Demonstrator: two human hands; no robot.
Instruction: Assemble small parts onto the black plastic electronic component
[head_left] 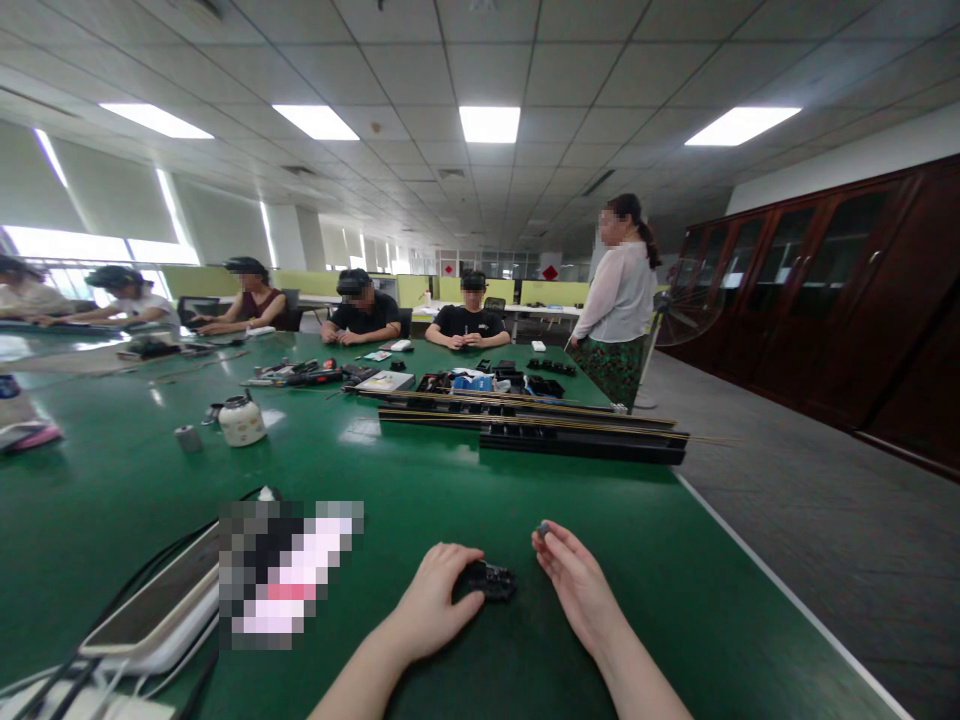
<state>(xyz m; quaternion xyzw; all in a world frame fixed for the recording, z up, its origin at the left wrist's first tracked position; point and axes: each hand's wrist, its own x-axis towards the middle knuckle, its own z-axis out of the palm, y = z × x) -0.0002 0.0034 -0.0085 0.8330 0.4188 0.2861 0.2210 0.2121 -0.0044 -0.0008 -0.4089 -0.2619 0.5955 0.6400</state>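
Observation:
My left hand [436,598] rests on the green table [525,500] near its front edge, fingers curled round a small black component [489,580] and holding it against the tabletop. My right hand [574,590] hovers just right of that component. Its thumb and forefinger pinch a tiny dark grey part [542,527] at the fingertips.
A phone on a white block with cables [154,615] lies at the front left beside a blurred patch. Long black trays [540,425] cross the table's middle. A white jar [241,420] stands at mid left. Several seated people work at the far end; one person [619,300] stands at the right.

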